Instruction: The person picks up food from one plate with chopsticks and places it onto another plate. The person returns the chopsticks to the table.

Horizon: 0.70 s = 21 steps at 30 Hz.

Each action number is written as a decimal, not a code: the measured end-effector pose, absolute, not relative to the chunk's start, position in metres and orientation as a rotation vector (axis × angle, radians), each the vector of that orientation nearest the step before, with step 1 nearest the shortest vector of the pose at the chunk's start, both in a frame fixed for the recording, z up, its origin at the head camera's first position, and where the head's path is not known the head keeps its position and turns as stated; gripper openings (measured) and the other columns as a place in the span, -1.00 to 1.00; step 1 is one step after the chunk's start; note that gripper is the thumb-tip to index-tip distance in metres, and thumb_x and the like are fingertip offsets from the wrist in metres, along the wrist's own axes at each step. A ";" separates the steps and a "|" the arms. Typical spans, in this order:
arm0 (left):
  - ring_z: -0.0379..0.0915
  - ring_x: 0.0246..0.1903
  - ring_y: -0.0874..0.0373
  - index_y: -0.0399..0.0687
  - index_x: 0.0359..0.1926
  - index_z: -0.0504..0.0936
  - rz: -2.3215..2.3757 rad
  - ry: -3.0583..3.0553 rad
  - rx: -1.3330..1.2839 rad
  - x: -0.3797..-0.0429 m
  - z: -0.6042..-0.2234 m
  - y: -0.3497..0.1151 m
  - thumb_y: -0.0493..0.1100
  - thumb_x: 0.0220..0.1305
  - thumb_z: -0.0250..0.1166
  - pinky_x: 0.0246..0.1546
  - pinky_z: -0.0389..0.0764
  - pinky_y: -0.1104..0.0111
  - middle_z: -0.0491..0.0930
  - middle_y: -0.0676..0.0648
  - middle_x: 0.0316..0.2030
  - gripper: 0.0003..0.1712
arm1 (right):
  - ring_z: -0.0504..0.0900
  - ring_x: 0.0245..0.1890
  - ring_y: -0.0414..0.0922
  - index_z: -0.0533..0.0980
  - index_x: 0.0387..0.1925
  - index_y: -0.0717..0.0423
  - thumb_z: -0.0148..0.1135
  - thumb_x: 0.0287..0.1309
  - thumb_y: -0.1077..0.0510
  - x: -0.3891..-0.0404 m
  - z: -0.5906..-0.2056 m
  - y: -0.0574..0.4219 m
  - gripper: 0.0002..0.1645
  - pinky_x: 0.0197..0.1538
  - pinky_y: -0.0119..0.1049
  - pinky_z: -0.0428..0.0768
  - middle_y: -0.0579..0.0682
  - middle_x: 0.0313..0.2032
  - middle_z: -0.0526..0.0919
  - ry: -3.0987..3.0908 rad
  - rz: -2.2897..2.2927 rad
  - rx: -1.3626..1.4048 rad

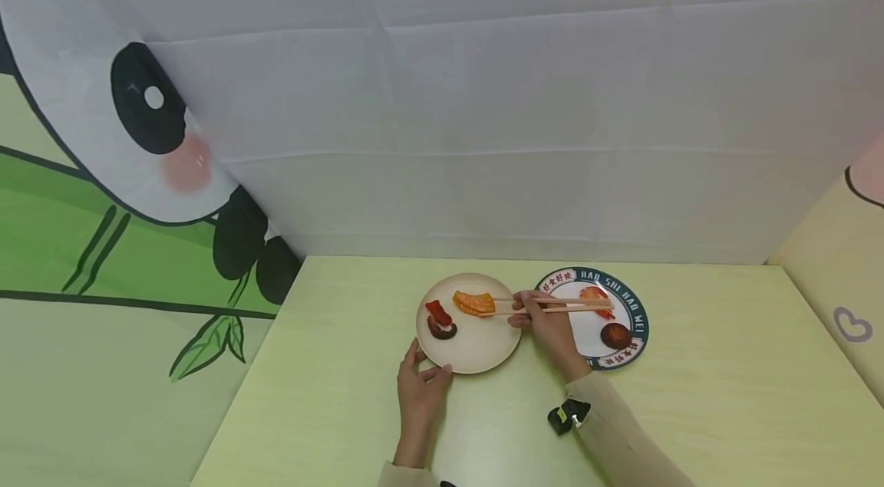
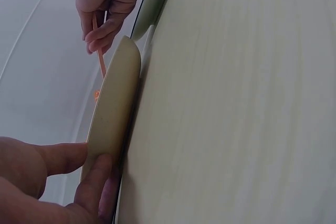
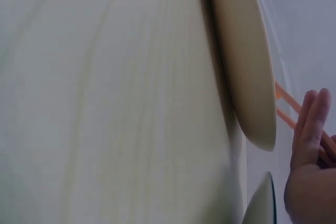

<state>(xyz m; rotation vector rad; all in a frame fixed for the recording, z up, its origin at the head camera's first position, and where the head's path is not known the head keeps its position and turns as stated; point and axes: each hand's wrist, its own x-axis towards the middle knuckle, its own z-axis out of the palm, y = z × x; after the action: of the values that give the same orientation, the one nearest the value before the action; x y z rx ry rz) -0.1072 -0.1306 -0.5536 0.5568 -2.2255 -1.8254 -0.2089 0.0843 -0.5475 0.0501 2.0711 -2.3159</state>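
My right hand (image 1: 549,322) holds a pair of wooden chopsticks (image 1: 583,304). Their tips meet the right side of an orange, ridged food piece (image 1: 473,303) over the beige plate (image 1: 483,353). On that plate's left part lie a red strip (image 1: 438,311) and a dark brown curved slice (image 1: 442,330). At the plate's lower left rim, my left hand (image 1: 423,391) touches with spread thumb and fingers. The left wrist view shows its fingertips (image 2: 100,169) against the plate's outer side. In the right wrist view, the chopsticks (image 3: 290,100) reach behind the plate's edge.
A white plate with a lettered blue-green rim (image 1: 644,318) stands to the right, partly hidden by my right hand and forearm. It bears a red-and-white food piece (image 1: 595,294) and a round brown one (image 1: 616,335). A pale wall sheet (image 1: 483,195) rises behind the table (image 1: 331,395).
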 end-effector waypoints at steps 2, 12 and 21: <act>0.68 -0.21 -0.01 -0.48 0.52 0.26 -1.827 -2.226 0.557 -0.108 -0.554 -0.130 -0.48 0.14 0.46 -0.30 0.57 0.46 0.48 -0.39 0.13 -0.06 | 0.78 -0.43 -0.27 0.54 0.12 0.59 -0.04 0.65 0.24 -0.207 -0.550 0.083 -0.59 -0.18 -0.35 0.75 0.47 -0.10 0.64 2.067 -2.325 0.046; 0.67 -0.21 0.01 -0.46 0.53 0.25 -1.840 -2.215 0.562 -0.109 -0.556 -0.130 -0.48 0.14 0.45 -0.30 0.56 0.46 0.48 -0.37 0.14 -0.05 | 0.79 -0.37 -0.27 0.51 0.18 0.58 -0.10 0.67 0.26 -0.201 -0.558 0.078 -0.57 -0.13 -0.35 0.75 0.53 0.01 0.60 1.972 -2.407 0.123; 0.67 -0.19 0.00 -0.44 0.54 0.25 -1.822 -2.234 0.572 -0.110 -0.557 -0.128 -0.47 0.15 0.45 -0.29 0.56 0.44 0.49 -0.37 0.15 -0.05 | 0.80 -0.36 -0.23 0.49 0.17 0.64 -0.11 0.67 0.24 -0.196 -0.558 0.070 -0.54 -0.13 -0.33 0.75 0.45 -0.07 0.63 1.885 -2.533 0.182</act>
<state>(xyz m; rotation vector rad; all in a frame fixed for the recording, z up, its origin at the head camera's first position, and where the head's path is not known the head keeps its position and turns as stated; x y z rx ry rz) -0.1099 -0.1284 -0.5570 0.5720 -2.2337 -1.8221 -0.1960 0.0701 -0.5579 0.1822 1.8849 -2.5332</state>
